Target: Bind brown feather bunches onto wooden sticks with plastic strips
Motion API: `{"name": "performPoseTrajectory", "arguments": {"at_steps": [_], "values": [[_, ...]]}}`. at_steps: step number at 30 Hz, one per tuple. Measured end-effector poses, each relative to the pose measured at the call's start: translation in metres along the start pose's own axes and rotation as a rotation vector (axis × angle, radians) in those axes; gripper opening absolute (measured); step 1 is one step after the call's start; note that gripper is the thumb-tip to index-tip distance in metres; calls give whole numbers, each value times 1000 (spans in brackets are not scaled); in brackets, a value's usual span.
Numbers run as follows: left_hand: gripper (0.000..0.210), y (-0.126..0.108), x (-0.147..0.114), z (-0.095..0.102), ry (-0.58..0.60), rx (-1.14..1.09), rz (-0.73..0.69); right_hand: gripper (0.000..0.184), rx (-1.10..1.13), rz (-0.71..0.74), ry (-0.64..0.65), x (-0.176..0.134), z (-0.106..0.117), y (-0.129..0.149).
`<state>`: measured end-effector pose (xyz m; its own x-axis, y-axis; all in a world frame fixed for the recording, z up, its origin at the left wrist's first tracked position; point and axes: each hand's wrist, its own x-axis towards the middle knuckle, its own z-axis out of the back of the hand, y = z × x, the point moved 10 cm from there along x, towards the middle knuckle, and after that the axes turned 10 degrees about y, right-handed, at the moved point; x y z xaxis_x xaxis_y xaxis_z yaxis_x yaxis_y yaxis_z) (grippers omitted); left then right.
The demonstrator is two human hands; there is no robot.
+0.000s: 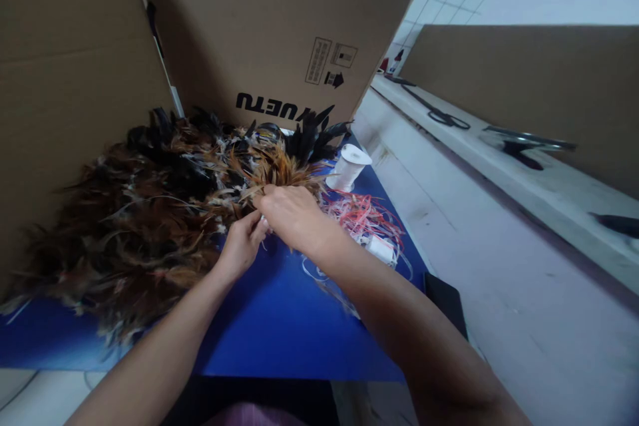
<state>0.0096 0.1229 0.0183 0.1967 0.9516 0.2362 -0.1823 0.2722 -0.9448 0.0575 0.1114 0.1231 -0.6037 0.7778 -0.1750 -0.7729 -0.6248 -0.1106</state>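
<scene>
My right hand (294, 213) is closed over the base of a bunch of golden-brown feathers (282, 168), whose tips fan out beyond the fingers. Close beside it, my left hand (242, 243) has its fingers pinched at the lower end of the bunch, where something small and whitish shows. What exactly lies between the left fingertips is hidden. A large heap of brown and black feathers (150, 213) spreads to the left of both hands. Black feathers (312, 140) stick up just behind the golden-brown bunch.
A blue tabletop (279, 319) lies beneath. Right of the hands are a white spool (349, 166), tangled red and white strips (367, 216) and a small white roll (382, 249). Cardboard panels (279, 26) stand behind. Scissors (446, 120) lie on the ledge (469, 140); a dark flat object (446, 303) is at the table's right edge.
</scene>
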Motion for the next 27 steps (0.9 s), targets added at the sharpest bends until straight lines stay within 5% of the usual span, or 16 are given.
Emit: {"name": "performPoseTrajectory", "arguments": {"at_steps": [3, 6, 9, 11, 14, 16, 27], "values": [[24, 0, -1, -3, 17, -46, 39, 19, 20, -12, -170, -16, 13, -6], [29, -1, -2, -4, 11, -135, 70, 17, 118, -84, -522, -55, 29, -19], [29, 0, -4, -4, -7, -180, 106, 22, 343, -217, -805, -96, 16, -36], [29, 2, -5, -3, -25, -163, 128, 20, 560, -272, -782, -98, -15, -43], [29, 4, -6, 0, -58, -102, 129, 18, 873, -265, -569, -72, -63, -41], [29, 4, -6, 2, -80, -72, 110, 21, 990, -267, -510, -57, -78, -40], [23, -24, -7, 11, -162, 259, -62, 24, 1046, -401, -565, -30, -76, -40]]}}
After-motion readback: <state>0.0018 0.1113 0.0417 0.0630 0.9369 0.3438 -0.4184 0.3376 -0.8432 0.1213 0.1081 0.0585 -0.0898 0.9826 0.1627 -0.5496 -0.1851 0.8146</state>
